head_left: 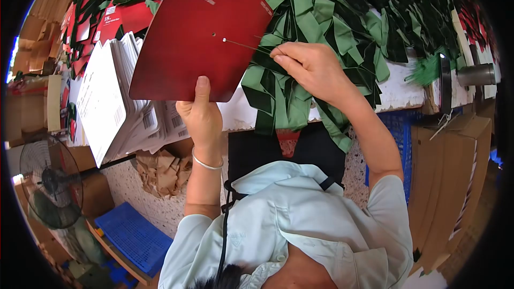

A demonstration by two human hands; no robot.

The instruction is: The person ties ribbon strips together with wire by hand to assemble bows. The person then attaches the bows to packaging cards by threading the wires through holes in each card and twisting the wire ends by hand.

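My left hand [202, 118] grips a red card [201, 37] by its lower edge, with the thumb on its printed front. The card reads "18 in" and has a small hole near its middle and a hanger slot at the top right. My right hand [313, 69] is pinched on a thin wire [243, 45], which runs across the card's face towards a pale spot beside the hole. Close by the right hand lies a big heap of green velvet bows [321, 27], their ribbon tails hanging over the table edge. What is behind the card is hidden.
A stack of white-backed cards [110, 93] stands on the table at left, with red cards and green ribbon [126, 13] behind it. A metal cylinder [476, 75] is at the right edge. Around the floor are a fan [51, 179], a blue crate [134, 235] and a cardboard box [444, 182].
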